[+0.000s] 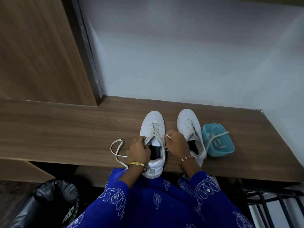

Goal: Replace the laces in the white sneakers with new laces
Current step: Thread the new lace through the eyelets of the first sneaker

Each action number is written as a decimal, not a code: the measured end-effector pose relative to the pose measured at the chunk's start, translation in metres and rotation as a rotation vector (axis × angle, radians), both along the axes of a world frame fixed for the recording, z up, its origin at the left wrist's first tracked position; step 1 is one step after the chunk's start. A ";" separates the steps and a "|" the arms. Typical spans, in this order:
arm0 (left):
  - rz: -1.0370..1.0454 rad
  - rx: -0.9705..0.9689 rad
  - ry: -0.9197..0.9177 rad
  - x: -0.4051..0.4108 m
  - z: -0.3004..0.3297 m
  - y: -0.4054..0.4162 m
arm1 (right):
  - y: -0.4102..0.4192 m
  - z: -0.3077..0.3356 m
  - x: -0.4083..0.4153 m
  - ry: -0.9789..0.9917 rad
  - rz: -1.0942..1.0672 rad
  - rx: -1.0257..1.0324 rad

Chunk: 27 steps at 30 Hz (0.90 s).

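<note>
Two white sneakers stand side by side on a wooden desk (65,132), toes pointing away from me. The left sneaker (153,122) has a pale lace (154,129) crossed through its eyelets. My left hand (139,149) pinches the lace at the shoe's left upper eyelets, and the free end loops onto the desk (116,150). My right hand (176,143) pinches the lace on the shoe's right side. The right sneaker (189,124) shows bare eyelets, partly hidden behind my right hand.
A teal plastic tub (225,148) holding another lace (215,139) sits just right of the right sneaker. A wooden cabinet panel (41,46) rises at the left, a pale wall behind. A bin with a black bag (49,204) stands below left; a dark rack (269,204) below right.
</note>
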State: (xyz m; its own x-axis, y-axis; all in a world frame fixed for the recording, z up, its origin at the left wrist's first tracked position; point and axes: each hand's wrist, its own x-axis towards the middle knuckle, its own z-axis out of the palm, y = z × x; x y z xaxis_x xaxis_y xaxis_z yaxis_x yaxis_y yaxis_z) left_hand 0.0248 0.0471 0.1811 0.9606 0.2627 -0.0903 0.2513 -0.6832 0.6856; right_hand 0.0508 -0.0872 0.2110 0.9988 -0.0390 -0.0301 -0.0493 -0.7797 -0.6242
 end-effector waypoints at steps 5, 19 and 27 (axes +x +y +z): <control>-0.003 -0.003 -0.013 -0.002 0.000 -0.001 | 0.002 -0.002 0.002 -0.084 -0.107 -0.007; -0.132 0.075 -0.108 -0.006 0.002 0.007 | 0.013 -0.013 -0.025 -0.149 -0.037 -0.041; -0.176 0.140 -0.017 -0.001 0.002 0.004 | 0.019 -0.012 -0.010 0.082 -0.238 0.476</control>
